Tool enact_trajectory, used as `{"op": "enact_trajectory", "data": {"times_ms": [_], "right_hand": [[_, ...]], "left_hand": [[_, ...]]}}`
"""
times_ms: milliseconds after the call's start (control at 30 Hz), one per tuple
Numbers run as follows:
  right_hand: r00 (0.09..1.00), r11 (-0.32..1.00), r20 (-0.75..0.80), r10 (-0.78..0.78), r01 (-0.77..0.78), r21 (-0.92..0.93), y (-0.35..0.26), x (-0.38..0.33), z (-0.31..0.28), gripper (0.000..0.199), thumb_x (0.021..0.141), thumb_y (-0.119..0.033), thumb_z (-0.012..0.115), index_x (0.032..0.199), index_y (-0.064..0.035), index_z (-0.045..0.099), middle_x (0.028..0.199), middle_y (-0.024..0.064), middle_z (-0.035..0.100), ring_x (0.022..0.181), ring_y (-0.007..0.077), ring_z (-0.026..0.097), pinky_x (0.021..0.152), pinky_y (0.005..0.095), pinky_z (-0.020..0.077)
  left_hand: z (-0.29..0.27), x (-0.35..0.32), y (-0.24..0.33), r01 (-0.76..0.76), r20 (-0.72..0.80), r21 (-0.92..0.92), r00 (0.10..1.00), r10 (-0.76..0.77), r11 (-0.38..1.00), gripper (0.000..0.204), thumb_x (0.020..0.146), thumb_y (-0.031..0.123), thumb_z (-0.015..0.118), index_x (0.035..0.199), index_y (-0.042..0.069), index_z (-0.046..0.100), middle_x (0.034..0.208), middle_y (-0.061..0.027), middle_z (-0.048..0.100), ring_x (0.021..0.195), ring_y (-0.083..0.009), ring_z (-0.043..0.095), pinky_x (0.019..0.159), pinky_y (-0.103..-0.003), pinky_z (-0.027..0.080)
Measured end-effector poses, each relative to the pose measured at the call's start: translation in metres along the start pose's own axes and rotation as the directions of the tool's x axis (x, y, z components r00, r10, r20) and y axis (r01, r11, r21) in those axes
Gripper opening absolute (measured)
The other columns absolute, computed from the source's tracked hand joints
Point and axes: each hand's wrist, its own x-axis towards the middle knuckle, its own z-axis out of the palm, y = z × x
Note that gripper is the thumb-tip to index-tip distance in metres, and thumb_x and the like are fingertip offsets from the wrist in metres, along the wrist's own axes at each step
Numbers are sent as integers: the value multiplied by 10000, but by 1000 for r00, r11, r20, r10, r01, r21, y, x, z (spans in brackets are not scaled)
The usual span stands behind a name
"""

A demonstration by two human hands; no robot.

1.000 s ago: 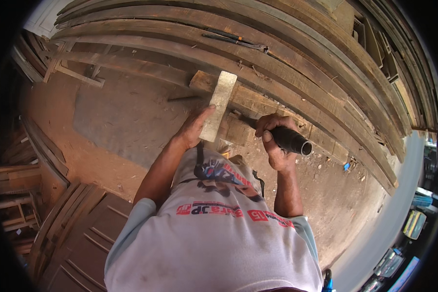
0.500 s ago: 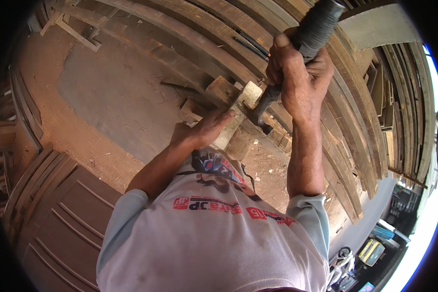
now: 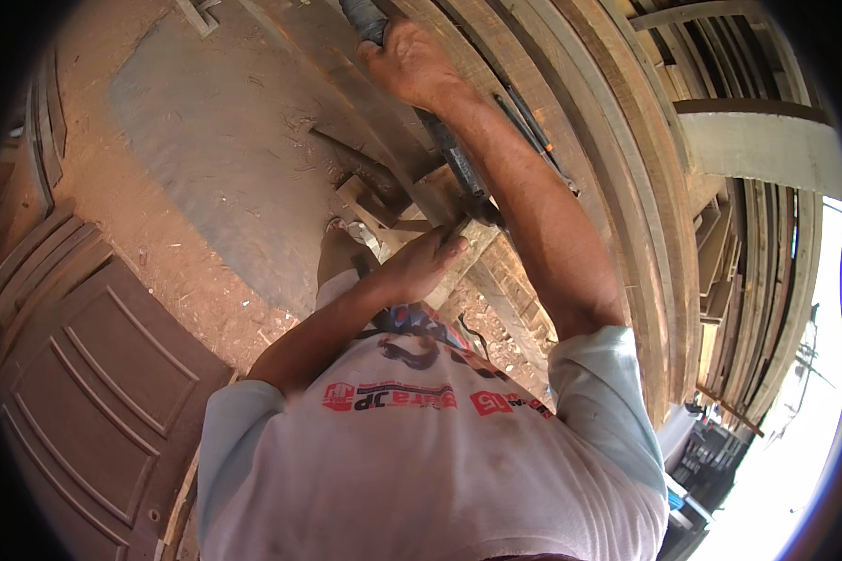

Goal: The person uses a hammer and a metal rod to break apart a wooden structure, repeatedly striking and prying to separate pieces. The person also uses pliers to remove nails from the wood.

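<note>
My right hand [image 3: 417, 64] is closed round the handle of a dark hammer-like tool [image 3: 455, 159], with a wrapped grip showing above the fist. Its shaft slants down beside my right forearm, and its lower end is at the far end of a pale piece of wood [image 3: 480, 239]; whether they touch cannot be made out. My left hand [image 3: 423, 266] holds that piece near its middle, thumb side up. Part of the piece and most of the left fingers are hidden. A dark wooden block [image 3: 433, 192] lies just beyond the piece.
Long boards [image 3: 571, 103] run along the right, with dark slim tools [image 3: 533, 126] lying on them. A brown panelled door [image 3: 112, 374] leans at the lower left. A dark bar [image 3: 360, 161] and a small wooden frame [image 3: 370, 204] are beyond my left hand.
My right hand has swung left and farther away with the tool, turning its shaft the other way. My left hand stays at the pale wood. The whole view has shifted.
</note>
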Motion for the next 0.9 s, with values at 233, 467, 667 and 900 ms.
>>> {"op": "enact_trajectory", "data": {"times_ms": [233, 467, 667, 900], "right_hand": [[803, 888, -453, -387, 458, 52, 15, -23, 13, 511, 934, -348, 736, 1173, 86, 609, 919, 305, 710, 824, 423, 748, 730, 477, 573], [925, 906, -293, -241, 323, 273, -6, -61, -25, 518, 932, -405, 727, 1031, 98, 660, 781, 210, 680, 614, 290, 662, 606, 443, 540], [966, 682, 28, -255, 159, 714, -35, -69, -52, 385, 956, -405, 717, 889, -36, 633, 677, 43, 572, 504, 129, 518, 445, 320, 401], [980, 682, 40, -193, 105, 724, -19, 3, -40, 360, 970, -376, 702, 855, -43, 629, 664, 26, 562, 504, 127, 508, 451, 314, 395]], "left_hand": [[3, -22, 12, 146, -198, 143, 973, -117, 979, 780, 1031, 601, 507, 1501, -20, 464, 1454, -269, 569, 1368, -391, 537, 1146, -428, 406], [56, -35, 48, 237, -346, 564, 937, -34, 791, 782, 927, 454, 703, 1513, 18, 425, 1377, -307, 600, 1302, -407, 591, 1069, -490, 472], [72, -27, 32, 220, -444, 607, 891, 96, 763, 605, 937, 351, 682, 1388, 7, 471, 1186, -265, 685, 1147, -428, 656, 979, -520, 507], [45, -33, 41, 217, -368, 618, 929, 35, 756, 573, 955, 372, 636, 1364, -4, 497, 1182, -277, 687, 1176, -422, 640, 1025, -511, 478]]}}
